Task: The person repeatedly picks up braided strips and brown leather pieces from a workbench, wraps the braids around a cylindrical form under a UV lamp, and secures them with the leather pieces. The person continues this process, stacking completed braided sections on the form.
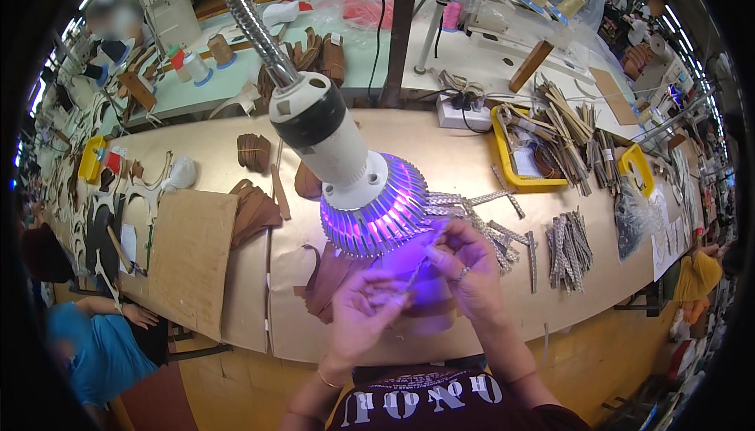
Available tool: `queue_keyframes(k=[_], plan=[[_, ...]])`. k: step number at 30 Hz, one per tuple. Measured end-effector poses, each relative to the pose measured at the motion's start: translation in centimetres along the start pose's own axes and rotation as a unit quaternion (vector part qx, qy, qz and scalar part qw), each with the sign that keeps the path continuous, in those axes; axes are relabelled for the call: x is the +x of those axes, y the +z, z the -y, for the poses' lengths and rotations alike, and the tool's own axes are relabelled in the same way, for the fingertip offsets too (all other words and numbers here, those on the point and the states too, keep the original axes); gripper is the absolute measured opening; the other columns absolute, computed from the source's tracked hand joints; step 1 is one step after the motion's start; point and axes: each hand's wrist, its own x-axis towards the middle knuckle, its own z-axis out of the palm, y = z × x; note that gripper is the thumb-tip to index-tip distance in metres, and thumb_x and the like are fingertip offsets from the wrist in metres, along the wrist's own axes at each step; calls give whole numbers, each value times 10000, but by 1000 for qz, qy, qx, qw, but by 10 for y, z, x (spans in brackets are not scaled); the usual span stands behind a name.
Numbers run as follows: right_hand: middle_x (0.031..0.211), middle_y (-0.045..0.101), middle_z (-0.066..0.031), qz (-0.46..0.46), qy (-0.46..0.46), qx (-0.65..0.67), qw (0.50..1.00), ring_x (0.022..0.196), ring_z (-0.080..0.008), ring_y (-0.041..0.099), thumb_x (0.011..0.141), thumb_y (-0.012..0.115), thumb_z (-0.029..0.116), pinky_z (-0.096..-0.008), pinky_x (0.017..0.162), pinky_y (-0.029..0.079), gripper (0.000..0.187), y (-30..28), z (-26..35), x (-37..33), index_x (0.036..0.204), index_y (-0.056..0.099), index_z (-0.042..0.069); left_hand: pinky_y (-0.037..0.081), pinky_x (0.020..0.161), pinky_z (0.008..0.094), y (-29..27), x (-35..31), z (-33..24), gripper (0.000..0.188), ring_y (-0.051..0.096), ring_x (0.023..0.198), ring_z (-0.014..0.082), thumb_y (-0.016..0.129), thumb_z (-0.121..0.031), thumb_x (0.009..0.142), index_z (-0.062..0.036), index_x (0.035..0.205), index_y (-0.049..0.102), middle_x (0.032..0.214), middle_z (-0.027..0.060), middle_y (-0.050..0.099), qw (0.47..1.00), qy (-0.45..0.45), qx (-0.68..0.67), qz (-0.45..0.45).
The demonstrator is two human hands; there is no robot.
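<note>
Evidently to keep materials within reach, the tan table (377,128) before me bears sorted bundles. Large white lettering crosses my dark shirt (366,423). A lamp (318,136) leans in on its flexible neck, its purple glow probably meant for close work. Patterned strips (570,250) lie gathered at right. My left hand (360,309) and right hand (472,266) pinch a narrow strip (419,270), blurred, just beneath the lamp, likely for the light.

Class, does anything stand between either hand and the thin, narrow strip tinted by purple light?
Nothing visible does: the left hand and right hand both pinch the thin, purple-lit strip. The white, finned lamp is not between them.
</note>
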Motion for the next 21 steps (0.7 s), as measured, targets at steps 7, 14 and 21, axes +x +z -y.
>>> queue_keyframes(k=[7,14,21], plan=[[921,677,-23,9,-5,-150,989,843,-87,624,882,690,38,-243,798,502,146,16,0,-6,1018,668,-8,543,877,284,17,-18,14,316,652,976,153,686,35,861,20,1153,567,1029,89,665,997,-46,-12,61],[957,647,-64,41,9,-331,943,806,-116,633,929,599,11,-247,724,504,115,7,31,-8,1030,635,-29,503,836,275,-7,-5,10,238,637,949,144,700,-90,866,2,1084,674,1091,88,670,945,117,300,-57],[880,623,-93,103,-23,-590,800,715,-161,614,864,630,-40,-274,638,481,155,-9,40,-14,1009,668,-2,485,887,337,-9,-1,50,323,618,1040,203,726,-185,854,-8,1120,682,1159,131,629,927,94,338,-132]])
